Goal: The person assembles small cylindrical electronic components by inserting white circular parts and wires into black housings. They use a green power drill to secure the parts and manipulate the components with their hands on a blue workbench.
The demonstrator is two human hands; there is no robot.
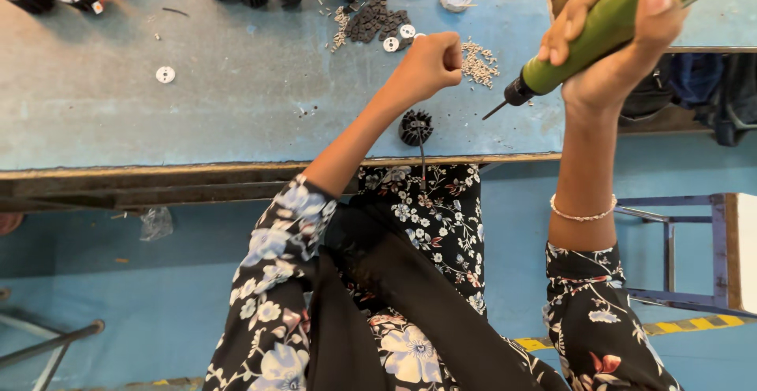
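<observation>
My left hand (432, 61) is balled in a tight fist over the worktop (236, 107), just above the black finned part (415, 127) at its edge. My right hand (611, 40) grips the green screwdriver (607, 24), tip angled down-left.

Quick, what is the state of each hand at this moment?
Left hand: closed in a fist above the table; whether it holds something cannot be told.
Right hand: closed around the green electric screwdriver, tip pointing down-left.
</observation>
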